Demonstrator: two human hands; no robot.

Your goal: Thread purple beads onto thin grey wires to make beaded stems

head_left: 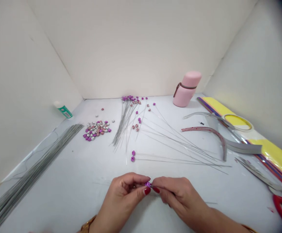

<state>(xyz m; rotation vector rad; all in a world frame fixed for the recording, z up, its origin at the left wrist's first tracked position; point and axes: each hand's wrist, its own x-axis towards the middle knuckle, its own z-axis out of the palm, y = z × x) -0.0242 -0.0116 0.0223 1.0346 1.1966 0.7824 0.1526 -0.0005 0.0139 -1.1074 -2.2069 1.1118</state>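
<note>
Between the thumb and fingers of my left hand (pixel 125 195) is a small shiny purple folded star (pixel 147 184). Close against it, my right hand (pixel 183 195) pinches a thin grey wire (pixel 211 203), whose far end shows past the wrist. The wire tip meets the star, but I cannot tell how deep it goes. Just beyond my hands lie two purple stars (pixel 133 159) on long wires. Farther off, several pink and purple stars on wires (pixel 139 120) lie spread out, beside a bunch of wired stars (pixel 128 98).
Loose stars (pixel 97 130) form a pile at left, near a long bundle of wires (pixel 36 173) and a green-and-white tube (pixel 64 111). A pink bottle (pixel 186 90) stands at the back. Rightward lie paper strips (pixel 204 129), a tape roll (pixel 251 125), yellow sheets (pixel 281 157) and red-handled scissors (pixel 280 205).
</note>
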